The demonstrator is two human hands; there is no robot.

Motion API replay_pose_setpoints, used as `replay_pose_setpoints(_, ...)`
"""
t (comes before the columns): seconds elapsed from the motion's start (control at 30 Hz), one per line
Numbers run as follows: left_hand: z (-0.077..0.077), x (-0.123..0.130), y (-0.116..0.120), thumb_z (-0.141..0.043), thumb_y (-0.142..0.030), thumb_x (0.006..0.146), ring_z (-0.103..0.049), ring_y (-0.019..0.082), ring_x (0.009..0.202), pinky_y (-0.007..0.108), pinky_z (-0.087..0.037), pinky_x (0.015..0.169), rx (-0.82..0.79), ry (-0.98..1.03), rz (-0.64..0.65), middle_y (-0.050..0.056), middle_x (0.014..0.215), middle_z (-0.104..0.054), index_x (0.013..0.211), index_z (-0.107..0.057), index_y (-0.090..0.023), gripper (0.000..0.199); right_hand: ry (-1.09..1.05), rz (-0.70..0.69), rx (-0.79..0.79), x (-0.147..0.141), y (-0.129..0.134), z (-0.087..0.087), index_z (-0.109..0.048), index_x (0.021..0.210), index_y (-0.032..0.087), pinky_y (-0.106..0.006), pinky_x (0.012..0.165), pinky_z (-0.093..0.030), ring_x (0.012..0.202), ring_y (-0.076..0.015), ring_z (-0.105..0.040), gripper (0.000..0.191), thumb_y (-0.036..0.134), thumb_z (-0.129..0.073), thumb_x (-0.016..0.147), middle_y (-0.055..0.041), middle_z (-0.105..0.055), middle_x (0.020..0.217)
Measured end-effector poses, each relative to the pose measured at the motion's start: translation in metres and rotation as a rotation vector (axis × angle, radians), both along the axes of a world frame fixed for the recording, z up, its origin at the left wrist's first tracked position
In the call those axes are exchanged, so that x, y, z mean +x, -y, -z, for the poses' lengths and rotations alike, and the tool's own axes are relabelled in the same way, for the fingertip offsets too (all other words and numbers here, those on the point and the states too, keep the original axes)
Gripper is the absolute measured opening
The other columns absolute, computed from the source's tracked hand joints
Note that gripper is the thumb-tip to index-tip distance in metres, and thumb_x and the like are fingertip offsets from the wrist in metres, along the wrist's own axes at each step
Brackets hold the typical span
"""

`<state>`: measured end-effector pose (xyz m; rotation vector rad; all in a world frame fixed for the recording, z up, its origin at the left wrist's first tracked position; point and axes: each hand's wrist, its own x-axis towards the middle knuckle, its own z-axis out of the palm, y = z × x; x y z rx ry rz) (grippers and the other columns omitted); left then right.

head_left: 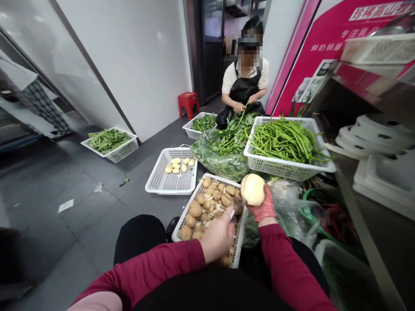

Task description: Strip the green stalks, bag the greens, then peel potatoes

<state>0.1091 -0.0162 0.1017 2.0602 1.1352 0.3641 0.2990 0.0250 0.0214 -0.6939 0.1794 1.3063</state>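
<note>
A large potato (253,189), mostly peeled and pale, is gripped in my right hand (264,206), which wears a red glove. My left hand (218,233) is bare and closed around a peeler (232,214); motion blur and the fingers hide most of the tool. Below both hands stands a white basket (182,229) with unpeeled brown potatoes (195,209) and loose peelings (212,211). Farther left, another white basket (155,181) holds several peeled potatoes (176,161).
A co-worker (246,82) sits opposite, handling leafy stems (238,131). Long green beans (285,140) fill a basket at the right. Greens (203,123) and cut stems (108,140) sit in other baskets. A red stool (188,103) and a metal counter (366,242) flank the area.
</note>
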Motion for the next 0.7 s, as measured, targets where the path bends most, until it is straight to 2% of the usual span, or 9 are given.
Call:
replay_pose_setpoints(0.1,-0.02,0.018,-0.036,-0.039,-0.021,0.088,-0.064,0.024,0.096,0.037,-0.048,0.09,0.088,-0.045,-0.036,0.015,0.105,-0.067,0.143,-0.034,-0.014,0.055,0.051,-0.109,0.01,-0.004,0.004,-0.002,-0.066,0.105,0.017,-0.037,0.081,-0.053,0.075,-0.0189,-0.068,0.037,0.042,-0.06,0.078,-0.0065,-0.074,0.087)
replay_pose_setpoints(0.17,-0.024,0.027,-0.046,-0.04,-0.02,0.087,-0.065,0.026,0.093,0.038,-0.049,0.086,0.091,-0.1,-0.007,0.017,0.102,-0.067,0.143,-0.032,-0.011,0.057,0.048,-0.116,0.02,-0.011,0.005,0.0,-0.067,0.102,0.018,-0.036,0.082,-0.053,0.074,-0.0186,-0.069,0.035,0.041,-0.062,0.076,-0.0061,-0.074,0.087)
replay_pose_setpoints(0.27,-0.01,0.024,-0.022,-0.038,-0.018,0.087,-0.065,0.026,0.088,0.037,-0.05,0.082,0.059,-0.106,0.006,0.018,0.101,-0.067,0.144,-0.028,-0.01,0.059,0.023,-0.044,-0.045,-0.012,0.001,0.004,-0.067,0.1,0.019,-0.038,0.077,-0.055,0.07,-0.0195,-0.068,0.037,0.044,-0.063,0.074,-0.0048,-0.073,0.081)
replay_pose_setpoints(0.37,0.008,0.012,0.008,-0.04,-0.018,0.085,-0.065,0.024,0.09,0.035,-0.05,0.083,-0.004,-0.063,0.08,0.015,0.102,-0.068,0.139,-0.038,-0.014,0.055,0.01,0.024,-0.099,-0.003,-0.005,0.004,-0.064,0.105,0.022,-0.043,0.07,-0.056,0.07,-0.0221,-0.068,0.045,0.051,-0.063,0.071,-0.0041,-0.073,0.081)
replay_pose_setpoints(0.43,0.008,0.012,0.006,-0.039,-0.018,0.086,-0.065,0.024,0.089,0.035,-0.05,0.083,-0.012,-0.045,0.042,0.014,0.099,-0.068,0.139,-0.039,-0.015,0.053,-0.005,0.036,-0.069,0.002,-0.006,0.001,-0.062,0.11,0.024,-0.044,0.067,-0.056,0.075,-0.0233,-0.068,0.051,0.056,-0.06,0.07,-0.0045,-0.073,0.087)
replay_pose_setpoints(0.5,-0.001,0.022,-0.012,-0.036,-0.018,0.087,-0.065,0.025,0.088,0.037,-0.049,0.084,0.029,-0.038,-0.051,0.015,0.098,-0.068,0.142,-0.034,-0.013,0.055,-0.042,0.011,-0.002,0.0,-0.006,-0.003,-0.062,0.112,0.024,-0.044,0.067,-0.056,0.081,-0.0243,-0.068,0.054,0.059,-0.057,0.07,-0.0053,-0.072,0.092)
replay_pose_setpoints(0.6,-0.009,0.041,-0.031,-0.036,-0.018,0.087,-0.065,0.026,0.087,0.038,-0.048,0.083,0.031,-0.064,-0.082,0.018,0.098,-0.067,0.144,-0.029,-0.009,0.057,-0.085,0.056,-0.016,-0.008,-0.006,-0.003,-0.063,0.107,0.024,-0.041,0.065,-0.056,0.077,-0.0229,-0.068,0.049,0.058,-0.053,0.073,-0.0025,-0.073,0.086)
replay_pose_setpoints(0.7,0.006,0.048,-0.009,-0.035,-0.016,0.087,-0.065,0.025,0.084,0.036,-0.049,0.079,-0.04,-0.099,-0.102,0.018,0.097,-0.067,0.144,-0.025,-0.008,0.058,-0.008,0.136,-0.081,-0.012,-0.009,0.009,-0.062,0.1,0.024,-0.036,0.061,-0.056,0.067,-0.019,-0.067,0.044,0.058,-0.047,0.075,0.0009,-0.072,0.076)
